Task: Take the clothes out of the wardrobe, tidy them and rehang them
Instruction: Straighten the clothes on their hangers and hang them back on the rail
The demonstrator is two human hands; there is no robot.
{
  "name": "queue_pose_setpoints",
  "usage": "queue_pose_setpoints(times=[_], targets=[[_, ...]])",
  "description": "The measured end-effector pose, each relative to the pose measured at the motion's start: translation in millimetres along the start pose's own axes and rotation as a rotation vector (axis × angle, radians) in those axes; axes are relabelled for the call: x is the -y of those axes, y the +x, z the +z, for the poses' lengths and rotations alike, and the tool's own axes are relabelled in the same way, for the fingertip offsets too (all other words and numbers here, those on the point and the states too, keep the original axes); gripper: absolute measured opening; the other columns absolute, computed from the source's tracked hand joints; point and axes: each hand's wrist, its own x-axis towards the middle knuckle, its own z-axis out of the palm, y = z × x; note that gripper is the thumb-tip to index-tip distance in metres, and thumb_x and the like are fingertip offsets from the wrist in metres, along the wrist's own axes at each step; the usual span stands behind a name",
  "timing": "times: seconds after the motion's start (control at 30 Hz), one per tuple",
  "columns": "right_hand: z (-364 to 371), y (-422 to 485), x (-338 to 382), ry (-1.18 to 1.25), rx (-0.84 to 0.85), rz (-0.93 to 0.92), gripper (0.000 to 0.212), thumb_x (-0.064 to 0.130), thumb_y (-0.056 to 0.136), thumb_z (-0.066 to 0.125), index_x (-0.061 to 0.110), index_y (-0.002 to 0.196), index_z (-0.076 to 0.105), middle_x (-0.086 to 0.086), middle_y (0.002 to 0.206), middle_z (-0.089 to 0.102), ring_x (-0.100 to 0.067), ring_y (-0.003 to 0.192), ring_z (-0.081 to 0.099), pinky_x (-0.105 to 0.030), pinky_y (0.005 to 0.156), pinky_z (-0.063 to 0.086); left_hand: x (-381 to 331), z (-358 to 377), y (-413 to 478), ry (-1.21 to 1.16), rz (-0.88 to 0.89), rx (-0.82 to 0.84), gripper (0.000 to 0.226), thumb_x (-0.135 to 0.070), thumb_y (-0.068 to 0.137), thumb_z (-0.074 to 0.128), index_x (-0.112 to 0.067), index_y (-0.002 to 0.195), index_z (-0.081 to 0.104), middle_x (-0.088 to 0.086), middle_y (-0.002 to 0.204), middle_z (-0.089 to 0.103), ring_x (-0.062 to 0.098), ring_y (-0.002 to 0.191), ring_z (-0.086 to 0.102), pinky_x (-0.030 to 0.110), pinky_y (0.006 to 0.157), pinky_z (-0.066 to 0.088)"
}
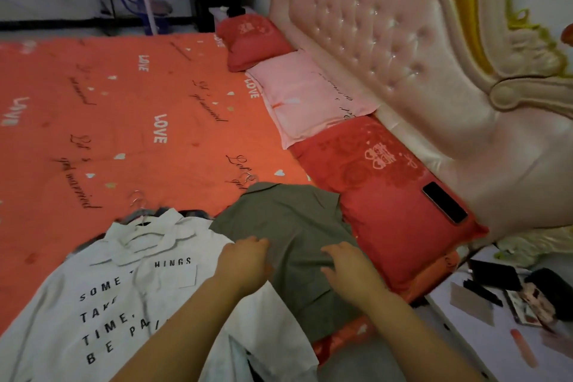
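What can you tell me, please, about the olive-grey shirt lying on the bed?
The olive-grey cloth shirt lies flat, collar away from the person, on the orange printed bedsheet. A metal hanger hook shows at its collar. Its left edge meets the white lettered shirt; its right edge touches the red pillow. The right hand rests spread on its middle; the left hand touches it, whether pinching is unclear.

An orange bed sheet [124,102] printed with "LOVE" covers the bed. Along the tufted pink headboard [387,40] lie a red pillow [251,43], a pink pillow [310,96] and a larger red pillow [387,195] with a phone [445,202] on it. Small clutter lies on the white counter [483,347] at right.
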Motion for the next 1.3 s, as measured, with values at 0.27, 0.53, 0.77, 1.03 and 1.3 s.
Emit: queue_pose_setpoints(times=[0.27, 0.53, 0.77, 1.03, 1.3], targets=[[-22.1, 90.9, -1.7, -0.051, 0.108, -0.139, 0.045, 0.031, 0.093, 0.051, 0.018, 0.136, 0.045, -0.006, 0.132, 0.048, -0.022, 0.123, 0.044, -0.030, 0.104, 0.034, 19.4, -7.3, 59.3, -0.062, -0.172, -0.028, 0.048, -0.042, 0.092, 0.050, -0.024, 0.136, 0.040, 0.001, 0.132, 0.052, 0.020, 0.115, 0.053, 0.033, 0.094, 0.042], [-17.1, 208.4, -19.5, -0.110, 0.258, -0.323, 0.043, 0.031, 0.093, 0.051, 0.019, 0.134, 0.046, -0.004, 0.131, 0.048, -0.021, 0.123, 0.044, -0.029, 0.105, 0.034, 34.1, 4.8, 128.5, -0.102, -0.404, -0.031, 0.047, -0.041, 0.093, 0.048, -0.024, 0.135, 0.041, 0.000, 0.133, 0.051, 0.019, 0.118, 0.051, 0.032, 0.095, 0.041], [6.7, 325.7, -23.3, -0.169, 0.322, -0.445, 0.044, 0.028, 0.093, 0.052, 0.017, 0.135, 0.046, -0.007, 0.133, 0.049, -0.023, 0.125, 0.043, -0.033, 0.105, 0.034, 55.5, 35.3, 209.4, -0.109, -0.473, 0.020, 0.048, -0.042, 0.093, 0.047, -0.021, 0.136, 0.040, 0.003, 0.134, 0.048, 0.022, 0.119, 0.048, 0.036, 0.097, 0.039], [65.4, 447.0, -0.8, -0.104, 0.328, -0.442, 0.038, 0.020, 0.091, 0.053, 0.009, 0.127, 0.054, -0.014, 0.126, 0.056, -0.028, 0.118, 0.050, -0.031, 0.096, 0.038, 113.3, 99.2, 296.6, -0.135, -0.520, -0.045, 0.050, -0.048, 0.092, 0.045, -0.023, 0.136, 0.039, 0.002, 0.130, 0.049, 0.023, 0.118, 0.046, 0.038, 0.096, 0.036], [139.8, 537.5, 35.4, -0.091, 0.241, -0.389, 0.035, 0.020, 0.090, 0.055, 0.006, 0.122, 0.053, -0.017, 0.121, 0.055, -0.031, 0.111, 0.051, -0.034, 0.090, 0.040, 153.6, 174.4, 357.1, -0.240, -0.527, -0.182, 0.060, -0.055, 0.090, 0.043, -0.025, 0.141, 0.029, 0.001, 0.137, 0.042, 0.022, 0.124, 0.038, 0.038, 0.102, 0.030]])
